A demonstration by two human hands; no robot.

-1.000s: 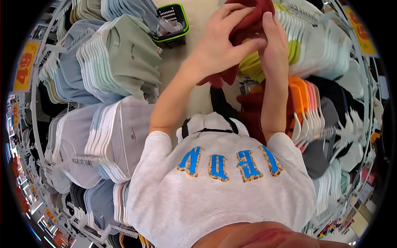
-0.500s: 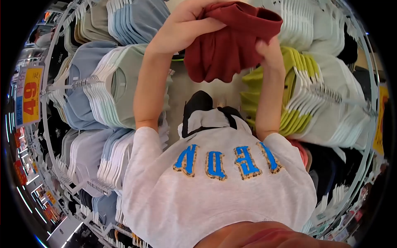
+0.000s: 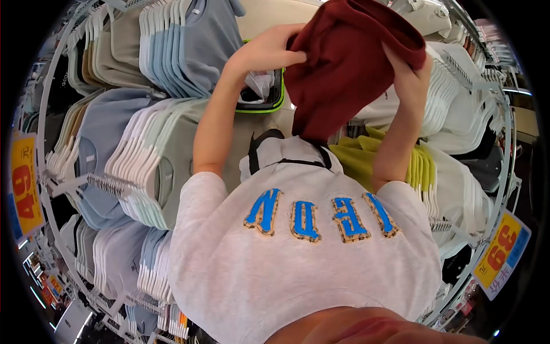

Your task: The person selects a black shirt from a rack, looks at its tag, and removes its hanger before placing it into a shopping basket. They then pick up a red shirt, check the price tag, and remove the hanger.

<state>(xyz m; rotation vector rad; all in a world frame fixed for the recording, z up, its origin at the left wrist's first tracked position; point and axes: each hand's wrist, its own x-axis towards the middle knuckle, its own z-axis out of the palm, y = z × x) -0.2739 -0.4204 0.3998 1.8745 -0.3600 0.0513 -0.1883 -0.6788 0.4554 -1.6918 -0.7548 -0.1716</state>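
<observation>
A dark red garment [image 3: 349, 69] hangs between my hands, held up before me with a wide opening at its upper right. My left hand [image 3: 275, 50] is closed on its left edge, fingers partly hidden by the cloth. On the other side my right hand [image 3: 411, 80] grips it near the opening, most of its fingers behind or inside the fabric. Below and beyond my left hand is a black basket with a bright green rim [image 3: 279, 94], partly covered by my arm and the garment; clear plastic shows inside. Lime green shirts [image 3: 372, 155] hang just beneath my right forearm.
Grey-blue shirts [image 3: 209, 51] and pale green shirts [image 3: 177, 166] on white hangers line the left side. White shirts [image 3: 458, 178] hang to the right. Metal rack rails [image 3: 46, 114] curve round both sides, with price signs [image 3: 24, 183] at the edges.
Both hands have moved right and farther apart. The dark red garment, bunched before, now hangs longer and more spread out. The green-rimmed basket shows more, and the view has shifted.
</observation>
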